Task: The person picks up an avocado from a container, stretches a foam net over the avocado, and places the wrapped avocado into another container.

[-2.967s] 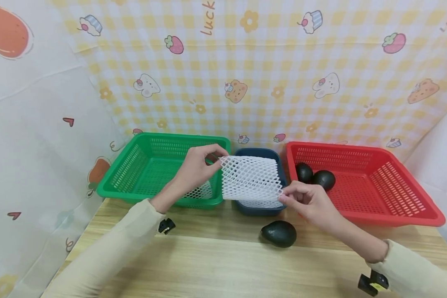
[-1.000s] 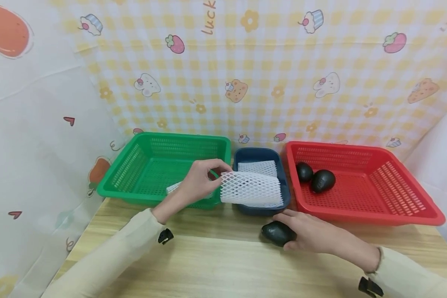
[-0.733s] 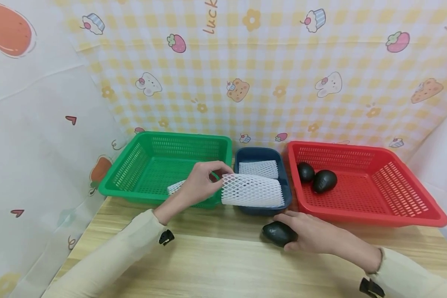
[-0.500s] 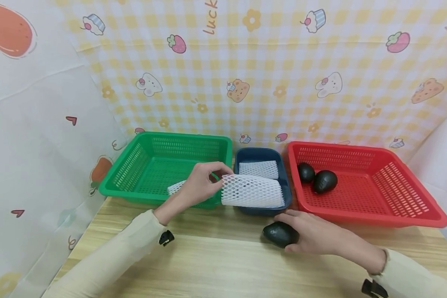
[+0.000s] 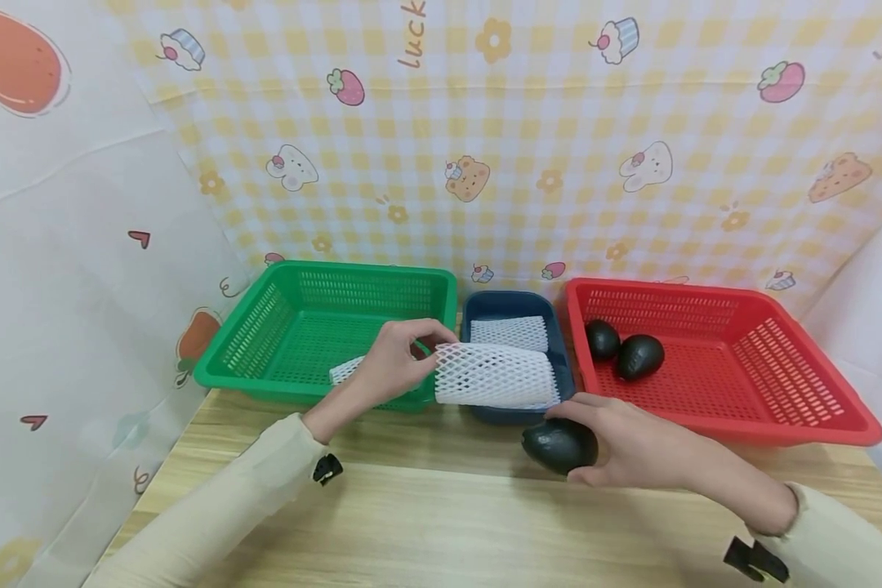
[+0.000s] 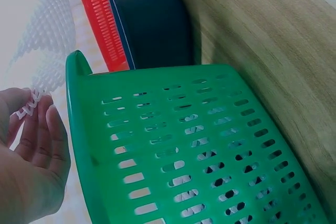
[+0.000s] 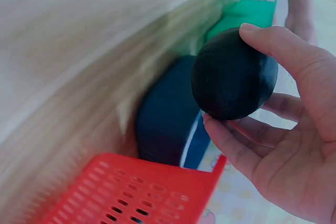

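In the head view my left hand [image 5: 400, 359] pinches one end of a white foam net sleeve [image 5: 494, 376] between thumb and fingers. The sleeve extends to the right above the dark blue bin [image 5: 485, 304]. My right hand [image 5: 632, 441] grips a dark avocado [image 5: 561, 446] by its rounder end, in front of the bin, with the narrow end toward the left. In the right wrist view the thumb and fingers wrap the avocado [image 7: 233, 74]. The left wrist view shows the fingertips on the edge of the net sleeve [image 6: 50, 40].
A green basket [image 5: 338, 273] on the left has white netting inside, partly behind my left hand. More foam net sleeves [image 5: 510, 333] lie in the blue bin. Two avocados [image 5: 639, 357] sit at the left of the red basket [image 5: 720, 400]. All stand on a wooden table [image 5: 426, 523].
My right hand let go of the sleeve, reached down to the avocado on the table, and has now raised it slightly. My left hand still holds the sleeve, a little lower than at first.
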A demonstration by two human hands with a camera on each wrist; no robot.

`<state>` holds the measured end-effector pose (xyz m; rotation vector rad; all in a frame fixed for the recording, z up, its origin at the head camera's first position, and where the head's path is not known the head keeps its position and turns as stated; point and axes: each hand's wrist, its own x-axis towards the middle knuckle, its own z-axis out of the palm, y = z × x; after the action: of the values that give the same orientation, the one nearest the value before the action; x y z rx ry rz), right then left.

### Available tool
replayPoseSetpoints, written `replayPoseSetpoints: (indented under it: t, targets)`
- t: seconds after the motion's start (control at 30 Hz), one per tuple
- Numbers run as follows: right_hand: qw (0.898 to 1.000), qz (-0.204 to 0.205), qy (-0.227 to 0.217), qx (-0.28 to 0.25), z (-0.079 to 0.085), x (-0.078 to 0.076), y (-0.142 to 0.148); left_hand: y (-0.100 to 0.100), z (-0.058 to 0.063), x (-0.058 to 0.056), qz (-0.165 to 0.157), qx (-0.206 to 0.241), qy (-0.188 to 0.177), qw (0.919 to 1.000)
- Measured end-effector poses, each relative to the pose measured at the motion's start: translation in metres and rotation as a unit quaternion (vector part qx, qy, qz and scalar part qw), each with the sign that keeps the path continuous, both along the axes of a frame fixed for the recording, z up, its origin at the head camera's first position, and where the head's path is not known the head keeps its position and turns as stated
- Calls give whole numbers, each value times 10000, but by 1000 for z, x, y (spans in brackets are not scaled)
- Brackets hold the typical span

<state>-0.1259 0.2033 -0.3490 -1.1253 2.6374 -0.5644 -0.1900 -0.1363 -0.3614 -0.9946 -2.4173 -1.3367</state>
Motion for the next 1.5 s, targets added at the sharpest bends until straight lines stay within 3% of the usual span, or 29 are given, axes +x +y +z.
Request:
replayPoseSetpoints:
  t: [1.0, 1.27, 1.5]
  targets:
    - [9890, -692, 1283, -269, 37, -22, 25, -4, -2, -3, -28, 217, 123, 9997]
    - [9829, -696, 1613, -545, 36, -32, 33, -6, -3, -1, 30, 194, 46, 9998]
    - [9820, -706, 1624, -650, 31, -36, 33, -6, -5, -1, 18, 196, 76, 9998]
